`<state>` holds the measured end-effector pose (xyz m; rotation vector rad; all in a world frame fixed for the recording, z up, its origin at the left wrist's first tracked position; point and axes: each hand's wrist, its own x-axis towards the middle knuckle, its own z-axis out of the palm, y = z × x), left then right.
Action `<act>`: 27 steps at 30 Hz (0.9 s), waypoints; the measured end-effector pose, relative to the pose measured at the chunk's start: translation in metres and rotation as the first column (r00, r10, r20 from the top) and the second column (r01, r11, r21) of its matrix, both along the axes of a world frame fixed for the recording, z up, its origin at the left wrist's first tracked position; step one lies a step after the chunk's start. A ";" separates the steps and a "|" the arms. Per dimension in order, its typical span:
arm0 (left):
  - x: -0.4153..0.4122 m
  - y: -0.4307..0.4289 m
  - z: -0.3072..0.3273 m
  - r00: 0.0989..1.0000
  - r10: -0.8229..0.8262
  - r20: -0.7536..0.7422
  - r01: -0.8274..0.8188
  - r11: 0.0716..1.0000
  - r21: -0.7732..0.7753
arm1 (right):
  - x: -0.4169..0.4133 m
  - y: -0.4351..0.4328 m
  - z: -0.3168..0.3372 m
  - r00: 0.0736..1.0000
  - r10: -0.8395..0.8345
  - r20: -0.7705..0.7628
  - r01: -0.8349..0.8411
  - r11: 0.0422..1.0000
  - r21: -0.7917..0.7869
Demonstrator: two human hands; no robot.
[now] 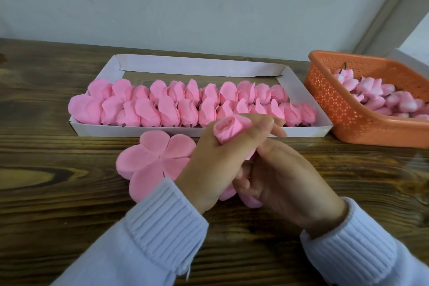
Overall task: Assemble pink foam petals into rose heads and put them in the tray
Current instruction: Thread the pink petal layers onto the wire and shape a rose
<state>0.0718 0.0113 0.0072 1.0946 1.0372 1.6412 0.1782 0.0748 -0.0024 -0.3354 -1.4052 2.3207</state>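
Note:
My left hand (216, 160) grips a pink foam rose head (228, 129), its rolled centre facing up just in front of the tray. My right hand (285, 179) sits under and behind it, fingers curled at the rose's base; what they pinch there is hidden. A flat stack of pink petal sheets (154, 160) lies on the table below my left hand, partly covered by it. The white cardboard tray (130, 130) holds two rows of several finished pink rose heads (167, 109).
An orange perforated plastic basket (346, 114) at the right holds several small pink rose buds (380, 97) with dark stems. The wooden table (58, 193) runs up to a pale wall. The tray's back strip (199, 67) holds no roses.

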 end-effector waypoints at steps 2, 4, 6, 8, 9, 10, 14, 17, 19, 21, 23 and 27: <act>-0.001 0.001 0.001 0.999 0.054 0.001 -0.054 0.998 0.011 | 0.000 0.000 0.000 0.995 0.034 -0.090 -0.034 0.999 -0.002; -0.002 0.002 0.001 0.997 0.072 -0.016 -0.071 0.996 0.046 | 0.001 0.001 -0.001 0.993 0.032 -0.116 -0.033 0.999 -0.011; -0.002 0.001 0.001 0.999 0.045 -0.022 -0.043 0.998 0.055 | 0.001 0.001 -0.002 0.997 0.024 -0.068 -0.025 1.000 -0.017; -0.001 0.000 0.000 1.000 0.012 -0.024 -0.011 0.999 0.042 | -0.001 0.001 -0.002 1.000 0.018 -0.014 -0.018 1.000 -0.015; 0.000 -0.001 0.000 0.999 0.014 -0.030 -0.012 0.999 0.036 | -0.001 0.001 -0.002 1.000 0.021 -0.002 -0.021 1.000 -0.021; -0.001 -0.001 0.000 0.999 0.026 -0.036 -0.025 0.999 0.033 | -0.002 0.000 -0.001 1.000 0.021 -0.012 -0.022 0.999 -0.025; -0.003 0.002 -0.001 0.995 0.080 -0.053 -0.079 0.997 0.023 | 0.001 0.001 0.001 0.995 0.029 -0.094 -0.027 0.999 0.021; -0.002 0.001 -0.003 0.994 0.042 -0.104 -0.040 0.999 0.028 | -0.001 0.002 -0.001 1.000 -0.005 0.000 0.005 1.000 0.017; -0.001 0.000 -0.003 0.992 0.024 -0.127 -0.019 0.999 0.042 | -0.001 0.001 -0.002 0.999 -0.010 0.038 0.009 1.000 0.014; -0.002 0.001 -0.002 0.991 0.058 -0.119 -0.049 0.996 0.077 | -0.001 -0.001 0.001 1.000 -0.014 0.005 0.014 1.000 0.017; -0.004 0.001 -0.002 0.991 0.085 -0.106 -0.078 0.994 0.075 | -0.001 0.000 0.003 0.999 -0.030 -0.034 0.030 1.000 0.004; -0.001 -0.001 -0.001 0.987 0.054 -0.148 -0.039 0.994 0.099 | 0.000 0.002 0.000 0.998 -0.040 0.051 0.040 0.999 0.009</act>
